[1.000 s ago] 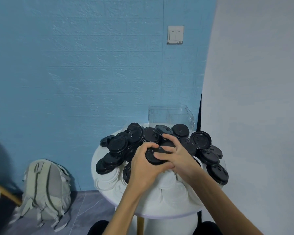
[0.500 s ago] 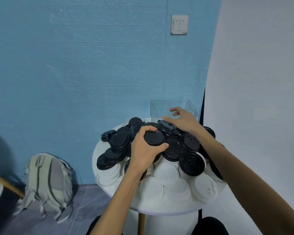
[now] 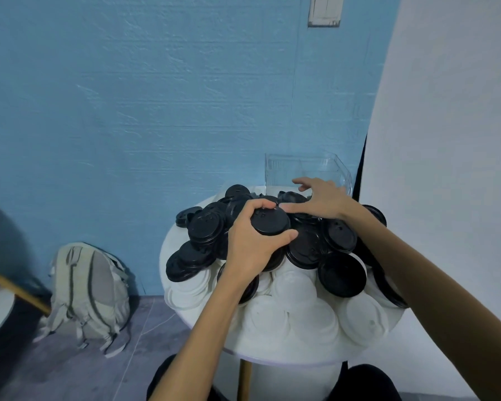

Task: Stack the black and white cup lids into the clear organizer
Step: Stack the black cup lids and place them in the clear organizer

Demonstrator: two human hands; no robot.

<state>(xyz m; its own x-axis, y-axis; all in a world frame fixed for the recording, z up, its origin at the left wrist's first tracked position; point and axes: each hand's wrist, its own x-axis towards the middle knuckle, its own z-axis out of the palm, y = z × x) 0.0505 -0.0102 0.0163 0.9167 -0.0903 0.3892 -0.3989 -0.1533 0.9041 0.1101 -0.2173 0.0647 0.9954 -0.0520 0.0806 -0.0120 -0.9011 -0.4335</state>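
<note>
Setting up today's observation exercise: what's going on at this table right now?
A person is sorting cup lids piled on a round white table. The left hand holds a small stack of black lids in its grip. The right hand reaches, fingers spread, over more black lids near the clear organizer, which looks empty. White lids lie at the near edge.

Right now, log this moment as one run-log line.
left hand: grips black lid stack | right hand: fingers spread over black lids | clear organizer: no lids visible inside
</note>
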